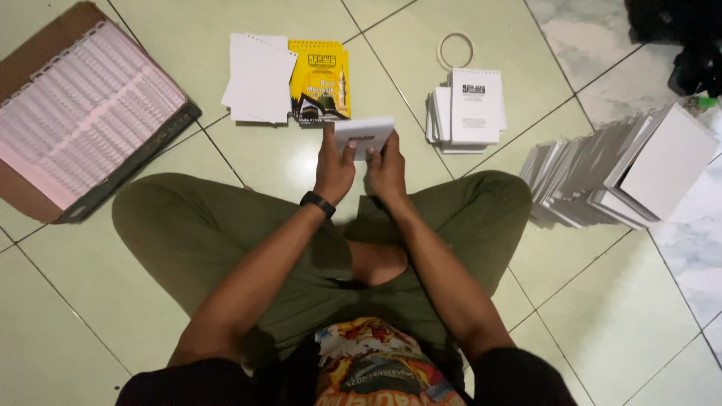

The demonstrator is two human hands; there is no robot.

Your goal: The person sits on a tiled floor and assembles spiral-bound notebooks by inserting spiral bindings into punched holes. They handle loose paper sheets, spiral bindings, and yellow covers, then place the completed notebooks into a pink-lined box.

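A small block of white pages (pixel 364 134) is held above the tiled floor (pixel 60 316), just in front of the crossed legs in olive trousers (pixel 203 225). It is gripped from both sides: the left hand (pixel 334 167) is closed on its left end with the thumb laid over the near face, and the right hand (pixel 386 167) is closed on its right end. A black band (pixel 317 203) is worn on the left wrist. Just beyond the block, a yellow printed cover (pixel 320 81) is laid on the floor, touching a pile of white punched sheets (pixel 258 77). To the right, a stack of white booklets (pixel 468 111) is seen, with a pale ring (pixel 455 50) behind it. Farther right, a long leaning row of pages (pixel 602 177) is spread. At far left, an open carton of pink and white binding coils (pixel 83 120) is set.
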